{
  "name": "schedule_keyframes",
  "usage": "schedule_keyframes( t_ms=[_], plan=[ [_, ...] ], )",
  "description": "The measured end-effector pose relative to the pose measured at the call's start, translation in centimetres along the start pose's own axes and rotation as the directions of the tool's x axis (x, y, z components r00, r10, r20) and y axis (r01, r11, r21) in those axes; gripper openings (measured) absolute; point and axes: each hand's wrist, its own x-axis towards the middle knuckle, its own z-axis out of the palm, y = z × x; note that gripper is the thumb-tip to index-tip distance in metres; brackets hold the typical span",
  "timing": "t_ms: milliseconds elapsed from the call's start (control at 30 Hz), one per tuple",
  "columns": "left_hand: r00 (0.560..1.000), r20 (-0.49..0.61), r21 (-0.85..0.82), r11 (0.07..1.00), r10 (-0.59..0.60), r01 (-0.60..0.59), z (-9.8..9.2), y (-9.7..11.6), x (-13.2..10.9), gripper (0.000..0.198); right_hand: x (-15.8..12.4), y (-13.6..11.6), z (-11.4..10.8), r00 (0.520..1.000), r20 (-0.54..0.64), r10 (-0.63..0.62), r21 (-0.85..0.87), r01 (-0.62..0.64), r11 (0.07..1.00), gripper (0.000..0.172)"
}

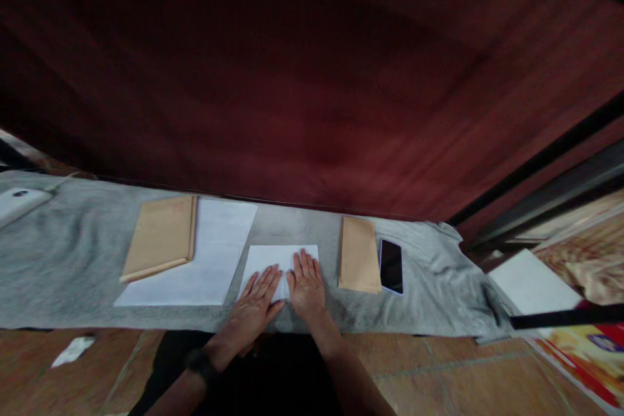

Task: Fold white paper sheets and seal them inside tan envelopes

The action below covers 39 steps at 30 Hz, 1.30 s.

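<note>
A white sheet of paper (273, 255) lies on the grey cloth in front of me, and both palms rest on it. My left hand (259, 296) is flat on its left part with the fingers stretched out. Flat on the right part is my right hand (307, 283), fingers extended and close together. Much of the sheet's near side is hidden under the hands. To the left, a stack of brown envelopes (163, 234) sits on larger white sheets (217, 253). A smaller set of brown envelopes (358, 253) lies to the right of my right hand.
A dark-screened phone (391, 266) lies beside the right envelopes. The grey cloth (292, 218) covers a long narrow surface against a dark red panel (312, 110). A white device (22, 203) is at the far left. Crumpled white paper (73, 351) lies on the tiled floor.
</note>
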Motion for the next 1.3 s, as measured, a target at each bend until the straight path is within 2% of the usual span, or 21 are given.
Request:
schedule_keyframes(
  t_ms=[100, 200, 333, 433, 533, 733, 1000, 1167, 1300],
  plan=[
    [0.998, 0.046, 0.038, 0.998, 0.044, -0.045, 0.7, -2.1, -1.6, 0.055, -0.6, 1.0, -0.1, 0.998, -0.053, -0.022, -0.048, 0.019, 0.999, 0.053],
    [0.986, 0.163, 0.092, 0.994, 0.043, -0.059, 1.6, -3.5, -2.6, 0.055, -1.0, 1.4, -0.3, 0.998, -0.066, -0.022, -0.058, 0.018, 0.998, 0.054],
    [0.943, 0.333, 0.176, 0.984, -0.024, -0.037, 1.6, -3.0, -2.5, 0.073, -1.2, 1.2, -0.6, 0.999, -0.038, -0.002, -0.068, -0.001, 0.998, 0.054],
    [0.928, 0.367, 0.2, 0.98, -0.062, -0.013, 0.9, -2.0, -1.9, 0.073, -0.8, 0.7, -0.7, 0.999, -0.016, 0.047, -0.079, -0.049, 0.996, 0.053],
    [0.932, 0.36, 0.192, 0.981, -0.036, -0.036, -0.1, -1.9, -1.8, 0.073, 0.1, -0.2, -0.7, 0.995, -0.004, 0.095, -0.074, -0.095, 0.993, 0.05],
    [0.952, 0.305, 0.18, 0.98, 0.022, -0.08, -1.8, -2.8, -2.4, 0.073, 1.0, -2.2, 0.2, 0.999, 0.044, 0.013, 0.015, -0.014, 1.0, 0.046],
    [0.975, 0.201, 0.145, 0.982, 0.094, -0.124, -3.4, -3.5, -2.6, 0.069, 1.5, -2.3, 0.6, 0.995, 0.061, 0.078, 0.015, -0.079, 0.997, 0.044],
    [0.982, 0.166, 0.146, 0.982, 0.091, -0.116, -3.9, -3.6, -2.7, 0.068, 2.1, -2.3, 1.0, 0.992, 0.071, 0.1, 0.029, -0.102, 0.994, 0.047],
    [0.986, 0.167, 0.077, 0.996, 0.029, -0.042, -4.8, -2.3, -1.6, 0.055, 1.9, -2.1, 0.9, 0.991, 0.085, 0.106, 0.045, -0.11, 0.993, 0.047]
  ],
)
